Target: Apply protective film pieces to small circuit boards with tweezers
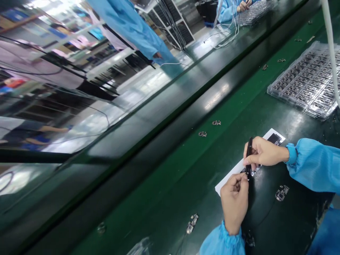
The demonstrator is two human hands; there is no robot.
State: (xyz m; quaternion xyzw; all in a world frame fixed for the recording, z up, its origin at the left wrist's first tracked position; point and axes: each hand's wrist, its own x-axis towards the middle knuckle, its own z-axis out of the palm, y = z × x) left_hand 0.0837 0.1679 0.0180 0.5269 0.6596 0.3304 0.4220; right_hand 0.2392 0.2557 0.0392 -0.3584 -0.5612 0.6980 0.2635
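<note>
My right hand (262, 153) is closed around a slim black tool (249, 153), held upright with its tip pointing down. My left hand (234, 200) is pinched shut just below that tip, on a tiny part I cannot make out. Both hands hover over a white sheet (228, 180) lying on the dark green bench (170, 191). Light blue sleeves cover both wrists.
A clear blister tray (308, 83) full of small parts lies at the right. Small circuit boards (282, 192) and metal pieces (216, 123) are scattered over the bench. A white hose (330, 46) hangs at the right edge. People in blue coats work further along the line.
</note>
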